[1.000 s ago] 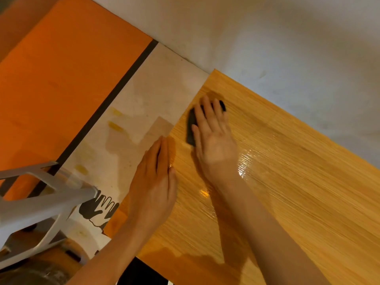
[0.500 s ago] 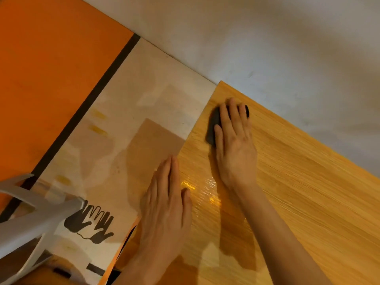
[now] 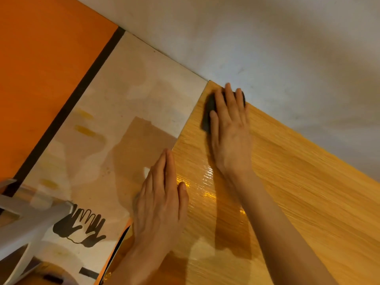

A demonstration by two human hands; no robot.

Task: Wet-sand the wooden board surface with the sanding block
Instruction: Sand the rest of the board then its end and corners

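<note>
Nearest, left hand [image 3: 162,200] lies flat, fingers straight, on the wet board's [image 3: 298,192] left edge. Farther, right hand [image 3: 231,128] presses flat fingers on the dark block [image 3: 207,112] at the board's far corner.

There were two hands in view: the left hand [image 3: 160,204] at lower centre of the frame and the right hand [image 3: 231,128] above it. One wooden board [image 3: 298,192] filled the right side. One dark sanding block [image 3: 208,112] sat near the board's top corner. One pale sheet [image 3: 123,99] lay left of centre, bearing one printed pair of black hand outlines [image 3: 79,228]. One white frame [image 3: 26,223] stood at lower left.
</note>
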